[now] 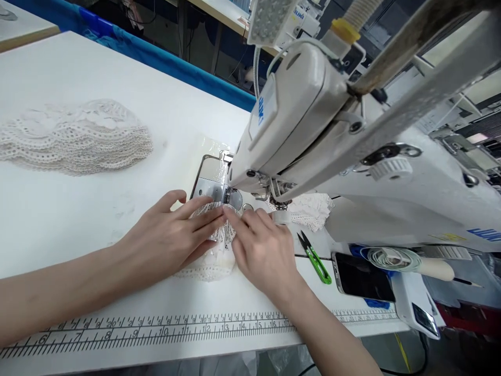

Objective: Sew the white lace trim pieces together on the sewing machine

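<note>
A small white lace piece (213, 261) lies on the table just in front of the sewing machine's presser foot (227, 197). My left hand (172, 240) rests flat on the lace with its fingers stretched toward the foot. My right hand (260, 248) presses on the lace from the right, its fingertips meeting those of the left hand near the needle. Neither hand grips the lace; both hold it down. More lace (311, 209) shows behind the needle, under the machine arm.
A white sewing machine (313, 120) fills the right. A stack of lace pieces (78, 138) lies at the left. Green thread snips (315, 258), a black phone (362, 277), a coiled tape measure (391, 257) and a printed ruler (156, 329) along the table's front edge lie nearby.
</note>
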`<state>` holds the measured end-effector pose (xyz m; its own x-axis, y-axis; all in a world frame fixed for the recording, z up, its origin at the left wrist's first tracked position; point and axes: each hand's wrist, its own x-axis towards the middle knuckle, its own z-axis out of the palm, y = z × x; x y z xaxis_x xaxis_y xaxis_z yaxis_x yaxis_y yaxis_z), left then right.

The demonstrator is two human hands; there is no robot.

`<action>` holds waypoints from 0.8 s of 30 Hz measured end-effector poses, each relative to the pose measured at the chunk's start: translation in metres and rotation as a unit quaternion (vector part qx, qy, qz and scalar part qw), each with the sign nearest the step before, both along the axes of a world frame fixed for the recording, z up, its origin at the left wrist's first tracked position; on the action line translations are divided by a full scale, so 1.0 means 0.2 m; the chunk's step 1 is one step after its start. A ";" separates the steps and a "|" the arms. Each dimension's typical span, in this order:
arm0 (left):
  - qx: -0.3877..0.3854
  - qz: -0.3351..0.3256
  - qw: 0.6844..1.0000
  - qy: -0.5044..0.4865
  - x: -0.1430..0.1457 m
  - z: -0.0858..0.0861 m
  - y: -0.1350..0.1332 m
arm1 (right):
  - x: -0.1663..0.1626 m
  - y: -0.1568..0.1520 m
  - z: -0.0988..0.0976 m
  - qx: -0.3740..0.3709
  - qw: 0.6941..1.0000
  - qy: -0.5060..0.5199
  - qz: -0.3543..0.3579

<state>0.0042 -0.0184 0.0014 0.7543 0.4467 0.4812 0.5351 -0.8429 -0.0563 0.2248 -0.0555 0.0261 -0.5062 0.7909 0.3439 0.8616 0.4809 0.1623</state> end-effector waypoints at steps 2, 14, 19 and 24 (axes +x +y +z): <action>0.009 0.008 1.000 0.007 0.00 0.01 -0.01 | -0.03 -0.01 -0.02 -0.020 1.000 -0.004 0.007; 0.012 0.035 0.999 0.027 0.01 0.00 0.01 | 0.01 0.04 -0.07 -0.002 1.000 -0.011 -0.015; 0.013 0.038 0.999 0.029 0.01 -0.01 0.02 | 0.02 0.04 -0.08 -0.009 0.999 -0.021 -0.026; -0.008 0.032 0.999 0.005 0.02 -0.02 0.01 | 0.01 0.04 -0.08 -0.013 0.999 -0.027 -0.032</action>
